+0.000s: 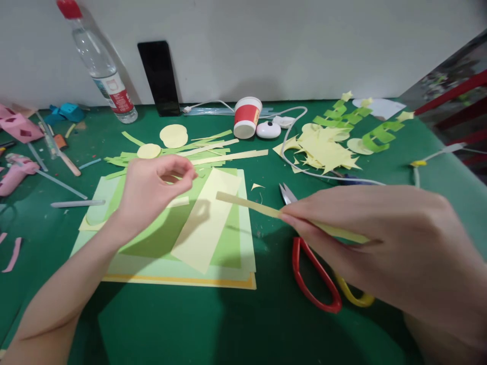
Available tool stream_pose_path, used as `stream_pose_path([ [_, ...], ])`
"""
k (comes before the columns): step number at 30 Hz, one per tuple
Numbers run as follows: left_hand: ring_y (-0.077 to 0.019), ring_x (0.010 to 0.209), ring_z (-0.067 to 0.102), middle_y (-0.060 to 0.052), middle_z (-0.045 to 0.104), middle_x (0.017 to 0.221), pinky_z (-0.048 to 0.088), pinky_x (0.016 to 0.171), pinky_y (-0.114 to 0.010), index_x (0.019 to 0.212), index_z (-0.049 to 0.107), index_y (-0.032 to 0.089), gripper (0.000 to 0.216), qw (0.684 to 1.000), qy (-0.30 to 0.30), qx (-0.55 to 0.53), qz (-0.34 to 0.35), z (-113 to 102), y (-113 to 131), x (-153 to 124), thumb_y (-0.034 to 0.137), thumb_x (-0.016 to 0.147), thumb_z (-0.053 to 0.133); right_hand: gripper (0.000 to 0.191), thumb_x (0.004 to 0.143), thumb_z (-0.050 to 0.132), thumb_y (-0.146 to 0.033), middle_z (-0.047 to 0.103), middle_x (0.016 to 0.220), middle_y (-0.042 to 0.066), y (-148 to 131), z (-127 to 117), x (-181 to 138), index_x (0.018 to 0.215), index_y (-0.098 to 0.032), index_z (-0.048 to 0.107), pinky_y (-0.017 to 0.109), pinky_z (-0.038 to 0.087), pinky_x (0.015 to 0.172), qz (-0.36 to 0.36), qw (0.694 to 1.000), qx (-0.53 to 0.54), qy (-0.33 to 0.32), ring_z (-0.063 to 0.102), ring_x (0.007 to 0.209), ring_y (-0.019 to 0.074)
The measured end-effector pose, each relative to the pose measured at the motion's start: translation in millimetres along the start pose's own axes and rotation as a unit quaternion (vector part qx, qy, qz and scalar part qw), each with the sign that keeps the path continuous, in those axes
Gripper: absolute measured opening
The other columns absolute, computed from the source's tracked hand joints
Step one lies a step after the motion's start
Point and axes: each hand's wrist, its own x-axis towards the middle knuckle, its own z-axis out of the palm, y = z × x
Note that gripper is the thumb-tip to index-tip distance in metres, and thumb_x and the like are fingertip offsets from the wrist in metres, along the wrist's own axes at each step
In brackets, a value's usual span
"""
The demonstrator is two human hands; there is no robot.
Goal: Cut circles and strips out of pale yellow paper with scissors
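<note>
My right hand (395, 238) pinches a narrow pale-yellow paper strip (247, 204), whose free end points left over the paper sheets. Red- and yellow-handled scissors (317, 276) lie on the table below that hand, partly covered by it. My left hand (155, 185) hovers above the stack, thumb and forefinger curled together in a loop, with nothing visible between the tips. Beneath it are green sheets (228, 246) with a wider pale-yellow paper piece (207, 223) slanting across the top. Loose green and yellow strips (224, 158) lie just behind the stack.
Yellow paper stars (323, 147) pile at back right beside curled green strips (380, 137). A white cable (289, 162) loops past them. Along the wall stand a water bottle (108, 76), a phone (160, 78) and a paper cup (246, 117). Pink paper shapes (19, 124) lie left.
</note>
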Motion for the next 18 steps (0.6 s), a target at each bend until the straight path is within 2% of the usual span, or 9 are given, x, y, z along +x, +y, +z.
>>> stream_pose_path([
  [2, -0.0122, 0.073, 0.065, -0.001, 0.070, 0.081, 0.049, 0.059, -0.017, 0.083, 0.061, 0.017, 0.014, 0.998, -0.035, -0.054, -0.011, -1.2, 0.4, 0.2, 0.027, 0.084, 0.051, 0.030, 0.081, 0.049, -0.013, 0.063, 0.054, 0.003, 0.5, 0.8, 1.9, 0.055, -0.021, 0.060, 0.030, 0.038, 0.048, -0.035, 0.998, -0.051, 0.026, 0.059, 0.052, 0.0183],
  [3, -0.0133, 0.078, 0.066, -0.002, 0.070, 0.088, 0.051, 0.061, -0.018, 0.091, 0.060, 0.017, 0.019, 0.993, -0.074, -0.092, -0.003, -0.5, 2.6, -1.5, 0.031, 0.087, 0.047, 0.028, 0.081, 0.049, -0.013, 0.066, 0.057, 0.003, 0.8, 2.6, 3.5, 0.057, -0.021, 0.061, 0.030, 0.041, 0.050, -0.050, 0.996, -0.065, 0.029, 0.061, 0.053, 0.0178],
  [5, -0.0144, 0.080, 0.067, -0.004, 0.070, 0.096, 0.052, 0.063, -0.020, 0.104, 0.058, 0.018, 0.027, 0.979, -0.157, -0.124, 0.036, 2.9, 9.3, -7.6, 0.037, 0.087, 0.047, 0.028, 0.082, 0.049, -0.012, 0.070, 0.063, 0.003, 1.1, 8.5, 7.0, 0.058, -0.020, 0.063, 0.029, 0.044, 0.052, -0.062, 0.996, -0.060, 0.015, 0.063, 0.056, 0.0176],
  [6, -0.0139, 0.076, 0.068, -0.003, 0.071, 0.093, 0.051, 0.061, -0.019, 0.101, 0.060, 0.018, 0.026, 0.977, -0.179, -0.099, 0.062, 5.4, 12.9, -11.4, 0.036, 0.086, 0.051, 0.028, 0.082, 0.049, -0.012, 0.071, 0.065, 0.003, 1.0, 11.9, 8.8, 0.059, -0.020, 0.063, 0.029, 0.045, 0.053, -0.062, 0.997, -0.054, 0.014, 0.065, 0.057, 0.0180],
  [8, -0.0121, 0.066, 0.067, -0.001, 0.073, 0.081, 0.047, 0.057, -0.018, 0.092, 0.064, 0.018, 0.017, 0.976, -0.178, -0.024, 0.125, 10.6, 18.5, -18.7, 0.030, 0.086, 0.053, 0.021, 0.081, 0.051, -0.013, 0.073, 0.074, 0.005, 0.3, 18.4, 11.9, 0.068, -0.017, 0.066, 0.029, 0.047, 0.056, -0.055, 0.998, -0.038, 0.024, 0.067, 0.064, 0.0194],
  [11, -0.0101, 0.059, 0.065, 0.000, 0.072, 0.069, 0.043, 0.054, -0.018, 0.085, 0.066, 0.014, 0.019, 0.972, -0.135, 0.035, 0.191, 16.3, 21.9, -25.7, 0.018, 0.088, 0.048, 0.012, 0.080, 0.056, -0.014, 0.074, 0.081, 0.007, -2.3, 24.5, 15.8, 0.084, -0.012, 0.067, 0.027, 0.050, 0.063, -0.038, 0.998, 0.011, 0.050, 0.069, 0.072, 0.0184],
  [14, -0.0074, 0.050, 0.060, 0.001, 0.069, 0.063, 0.039, 0.050, -0.018, 0.080, 0.066, 0.013, 0.019, 0.972, -0.128, 0.038, 0.194, 18.2, 21.8, -28.4, 0.018, 0.087, 0.050, 0.010, 0.080, 0.056, -0.012, 0.073, 0.075, 0.005, -4.2, 26.6, 18.8, 0.079, -0.013, 0.066, 0.021, 0.049, 0.064, -0.037, 0.996, 0.069, 0.046, 0.067, 0.068, 0.0132],
  [18, -0.0062, 0.042, 0.050, 0.003, 0.063, 0.054, 0.035, 0.045, -0.019, 0.075, 0.066, 0.016, 0.022, 0.974, -0.139, 0.031, 0.179, 18.3, 21.7, -30.3, 0.021, 0.088, 0.048, 0.008, 0.078, 0.057, -0.012, 0.071, 0.075, 0.001, -3.8, 28.7, 19.6, 0.077, -0.016, 0.064, 0.021, 0.046, 0.062, -0.028, 0.995, 0.092, 0.016, 0.063, 0.066, 0.0109],
])
